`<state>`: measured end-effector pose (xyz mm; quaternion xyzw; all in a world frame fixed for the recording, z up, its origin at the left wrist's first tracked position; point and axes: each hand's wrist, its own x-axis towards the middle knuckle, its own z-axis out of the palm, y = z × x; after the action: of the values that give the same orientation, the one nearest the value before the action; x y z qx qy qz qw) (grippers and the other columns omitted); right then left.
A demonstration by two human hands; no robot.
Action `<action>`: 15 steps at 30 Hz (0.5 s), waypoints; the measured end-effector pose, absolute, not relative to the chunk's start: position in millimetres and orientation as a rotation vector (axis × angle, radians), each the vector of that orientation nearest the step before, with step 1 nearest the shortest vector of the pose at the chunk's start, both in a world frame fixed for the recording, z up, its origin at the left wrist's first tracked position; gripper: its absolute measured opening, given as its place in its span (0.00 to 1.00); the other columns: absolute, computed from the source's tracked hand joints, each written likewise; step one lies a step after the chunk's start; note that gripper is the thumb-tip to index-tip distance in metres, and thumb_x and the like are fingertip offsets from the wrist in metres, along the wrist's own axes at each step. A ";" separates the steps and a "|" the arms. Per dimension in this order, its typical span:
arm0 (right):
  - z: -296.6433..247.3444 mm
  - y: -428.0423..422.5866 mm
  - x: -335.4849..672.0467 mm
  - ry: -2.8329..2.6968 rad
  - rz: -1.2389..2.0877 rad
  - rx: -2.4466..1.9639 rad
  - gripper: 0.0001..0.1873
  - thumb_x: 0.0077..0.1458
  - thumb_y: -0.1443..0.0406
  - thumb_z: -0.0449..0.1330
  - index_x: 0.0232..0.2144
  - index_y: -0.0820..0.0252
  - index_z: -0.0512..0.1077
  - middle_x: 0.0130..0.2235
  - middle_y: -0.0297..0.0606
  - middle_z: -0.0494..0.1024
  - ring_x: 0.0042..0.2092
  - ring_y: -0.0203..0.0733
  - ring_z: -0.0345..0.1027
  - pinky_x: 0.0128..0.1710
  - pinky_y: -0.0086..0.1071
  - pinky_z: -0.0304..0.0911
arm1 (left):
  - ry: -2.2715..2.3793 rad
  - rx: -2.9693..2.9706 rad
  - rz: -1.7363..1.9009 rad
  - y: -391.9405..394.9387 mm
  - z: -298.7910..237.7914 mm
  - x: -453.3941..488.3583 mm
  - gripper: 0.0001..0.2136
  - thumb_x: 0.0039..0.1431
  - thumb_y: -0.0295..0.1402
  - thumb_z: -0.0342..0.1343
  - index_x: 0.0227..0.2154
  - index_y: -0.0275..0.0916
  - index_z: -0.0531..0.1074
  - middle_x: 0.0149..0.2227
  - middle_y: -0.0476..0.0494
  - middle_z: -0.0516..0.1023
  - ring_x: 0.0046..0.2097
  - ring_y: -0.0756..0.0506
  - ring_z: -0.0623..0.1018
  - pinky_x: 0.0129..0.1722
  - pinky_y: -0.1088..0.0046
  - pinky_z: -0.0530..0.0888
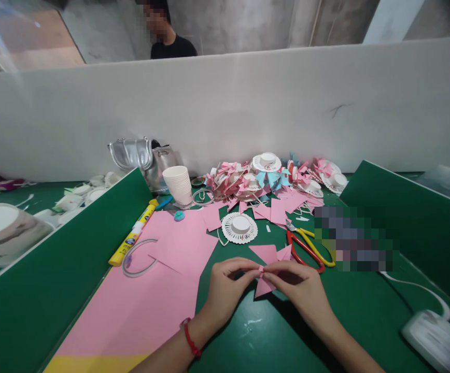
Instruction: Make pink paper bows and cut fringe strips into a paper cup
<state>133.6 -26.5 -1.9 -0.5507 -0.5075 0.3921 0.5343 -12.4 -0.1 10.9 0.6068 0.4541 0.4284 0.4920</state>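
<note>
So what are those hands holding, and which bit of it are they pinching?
The left hand and right hand hold a bow-shaped piece of pink paper, with their fingers pinching its narrow middle.

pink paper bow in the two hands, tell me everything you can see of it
The pink paper bow looks like plain, stiff paper or thin card, with pointed flaps spreading above and below a narrow middle. The fingertips of the left hand and right hand pinch that middle, partly hiding it. It is held over the green tabletop; whether any flap touches the surface, I can't tell.
</note>
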 end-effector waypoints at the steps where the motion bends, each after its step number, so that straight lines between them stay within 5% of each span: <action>1: -1.4 -26.6 133.7 -1.213 0.935 -1.310 0.03 0.38 0.69 0.65 0.20 0.56 0.78 0.23 0.35 0.81 0.26 0.43 0.73 0.27 0.31 0.69 | 1.112 1.451 1.029 -0.3 11.4 -12.0 0.02 0.44 0.29 0.60 0.20 0.40 0.77 0.26 0.45 0.79 0.31 0.45 0.76 0.34 0.71 0.72; 15: 0.0 -27.2 132.6 -1.143 0.909 -1.331 0.02 0.37 0.66 0.65 0.17 0.58 0.77 0.19 0.36 0.79 0.22 0.41 0.71 0.21 0.30 0.67 | 1.066 1.313 1.052 0.6 11.1 -9.7 0.02 0.40 0.26 0.61 0.20 0.40 0.76 0.26 0.46 0.79 0.30 0.47 0.76 0.33 0.72 0.73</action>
<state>132.6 -27.2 0.0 -0.5625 -0.4828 0.3841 0.5505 -9.7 0.6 11.1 0.5532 0.4490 0.4432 0.5440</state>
